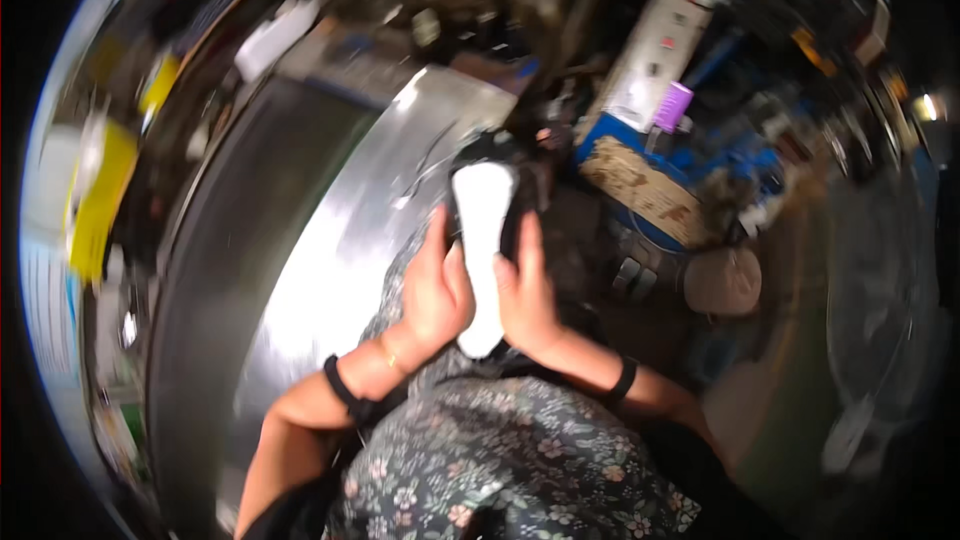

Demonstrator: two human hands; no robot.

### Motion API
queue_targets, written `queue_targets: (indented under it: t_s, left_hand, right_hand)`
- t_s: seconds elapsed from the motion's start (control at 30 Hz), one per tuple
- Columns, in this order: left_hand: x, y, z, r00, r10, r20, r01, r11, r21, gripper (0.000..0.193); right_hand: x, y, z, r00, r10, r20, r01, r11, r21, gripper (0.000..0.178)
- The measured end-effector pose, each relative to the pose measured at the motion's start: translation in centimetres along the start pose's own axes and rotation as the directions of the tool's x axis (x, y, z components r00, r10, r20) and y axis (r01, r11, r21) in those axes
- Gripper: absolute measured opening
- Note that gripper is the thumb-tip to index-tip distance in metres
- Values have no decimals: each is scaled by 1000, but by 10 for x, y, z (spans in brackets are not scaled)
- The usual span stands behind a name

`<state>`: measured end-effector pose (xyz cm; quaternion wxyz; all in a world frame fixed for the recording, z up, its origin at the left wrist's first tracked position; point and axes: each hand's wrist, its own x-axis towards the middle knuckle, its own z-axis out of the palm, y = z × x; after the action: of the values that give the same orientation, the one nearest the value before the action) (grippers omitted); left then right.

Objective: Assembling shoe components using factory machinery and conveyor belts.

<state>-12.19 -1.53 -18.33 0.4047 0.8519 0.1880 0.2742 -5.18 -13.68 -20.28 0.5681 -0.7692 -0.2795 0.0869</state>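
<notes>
Between my palms, in front of my body, is a dark shoe-shaped piece with a long white sole-shaped face (484,230) turned up. It is broad at the far end and narrower toward me. My left hand (437,285) presses along its left side, thumb against the white edge. On the other side, my right hand (526,290) holds its right edge, fingers pointing away from me. Blur hides the finer detail, and the underside is out of sight. A floral apron (510,460) covers my lap just below.
A shiny metal sheet (330,230) slopes beside my left arm, with a dark panel (240,210) beyond it. At the far right lie a power strip (655,50), a purple plug-like block (673,106), a worn board (640,190) and a round pinkish object (722,281). Cluttered shelves line the left.
</notes>
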Motion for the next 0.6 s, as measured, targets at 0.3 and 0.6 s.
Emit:
queue_targets:
  t_s: [0.3, 0.6]
  left_hand:
    - [57, -3, -8, 971, -170, 168, 236, 576, -783, 46]
    - [83, 6, 15, 949, 29, 314, 97, 920, -379, 46]
  right_hand:
    - [-20, 8, -28, 949, -193, 249, 163, 977, 135, 68]
    - [94, -8, -48, 926, -16, 377, -210, 807, 552, 54]
